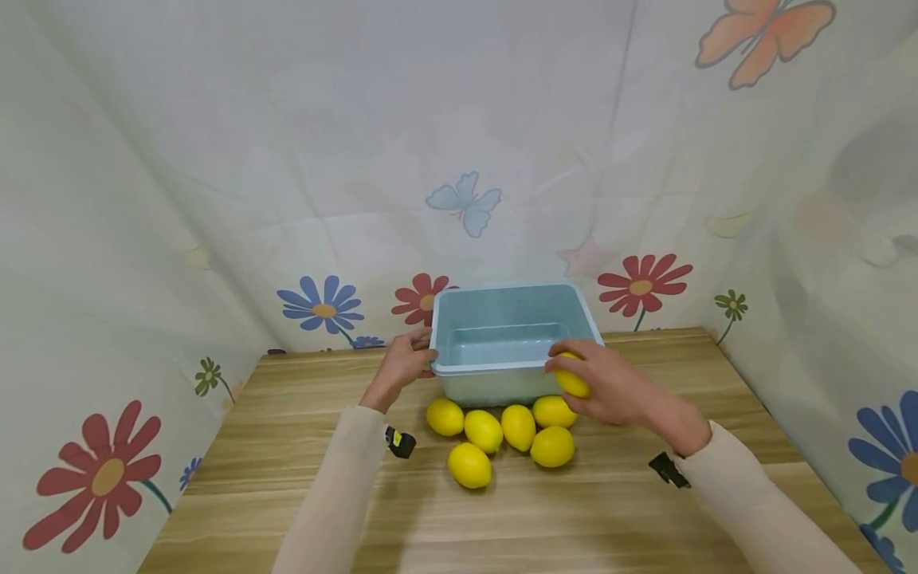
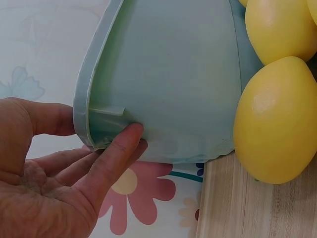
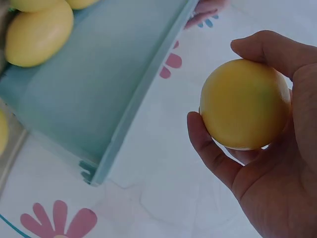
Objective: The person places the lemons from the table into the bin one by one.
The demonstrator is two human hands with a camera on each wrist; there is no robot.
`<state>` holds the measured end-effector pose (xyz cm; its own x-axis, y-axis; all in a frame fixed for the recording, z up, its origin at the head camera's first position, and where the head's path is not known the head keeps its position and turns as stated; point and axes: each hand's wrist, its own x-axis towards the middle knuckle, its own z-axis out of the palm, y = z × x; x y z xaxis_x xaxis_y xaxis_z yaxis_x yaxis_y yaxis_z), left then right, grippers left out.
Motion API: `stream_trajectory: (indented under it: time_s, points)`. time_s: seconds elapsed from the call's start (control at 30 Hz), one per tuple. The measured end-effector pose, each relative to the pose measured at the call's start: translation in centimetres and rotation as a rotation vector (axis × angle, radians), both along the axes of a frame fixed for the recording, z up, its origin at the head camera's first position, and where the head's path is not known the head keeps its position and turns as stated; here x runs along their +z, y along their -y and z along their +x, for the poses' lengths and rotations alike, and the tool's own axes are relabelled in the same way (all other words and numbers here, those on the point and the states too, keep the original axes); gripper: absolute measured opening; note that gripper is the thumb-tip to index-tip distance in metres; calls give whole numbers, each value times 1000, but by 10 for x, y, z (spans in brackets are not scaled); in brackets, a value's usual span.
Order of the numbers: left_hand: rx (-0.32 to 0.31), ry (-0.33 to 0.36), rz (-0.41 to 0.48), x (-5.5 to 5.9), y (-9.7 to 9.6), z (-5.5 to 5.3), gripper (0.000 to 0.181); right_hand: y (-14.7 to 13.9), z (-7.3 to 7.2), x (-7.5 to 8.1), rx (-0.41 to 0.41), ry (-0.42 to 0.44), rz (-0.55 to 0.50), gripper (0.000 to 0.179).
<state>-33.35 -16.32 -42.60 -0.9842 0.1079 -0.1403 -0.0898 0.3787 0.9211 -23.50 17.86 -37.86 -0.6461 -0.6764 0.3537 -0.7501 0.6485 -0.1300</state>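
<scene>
A light blue plastic bin (image 1: 495, 384) stands toward the back of the table. At its left corner my left hand (image 1: 404, 363) grips the rim; in the left wrist view the thumb lies over the rim and the fingers (image 2: 111, 161) press the outer wall. My right hand (image 1: 617, 387) holds a yellow lemon (image 1: 572, 376) near the front right of the bin. The right wrist view shows this lemon (image 3: 245, 104) between thumb and curled fingers, apart from the rim. Several more lemons (image 1: 518, 427) lie on the table against and before the bin's front wall.
The wood-grain table (image 1: 430, 534) reaches back to a white curtain (image 1: 358, 159) printed with flowers and butterflies, which also hangs at both sides. One lemon (image 1: 469, 465) lies nearest the front of the group. Dark wrist devices (image 1: 399, 442) sit at both cuffs.
</scene>
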Motion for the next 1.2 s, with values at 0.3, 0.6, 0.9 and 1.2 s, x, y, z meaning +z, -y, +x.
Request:
stream_trajectory:
  time_s: [0.3,0.6,0.9,1.2]
  points:
    - [-2,-8,3,0,2,-3,58,8,-24,17,12,6,-32,35]
    - [-1,-16,-26,5,2,-4,58,17,-47,29,-57,-2,-69,36]
    - [8,-13,-28,4,2,-1,57,28,-65,37,-94,56,-48,36]
    - [4,-36,-5,-2,1,3,56,33,-81,47,-97,116,-10,35]
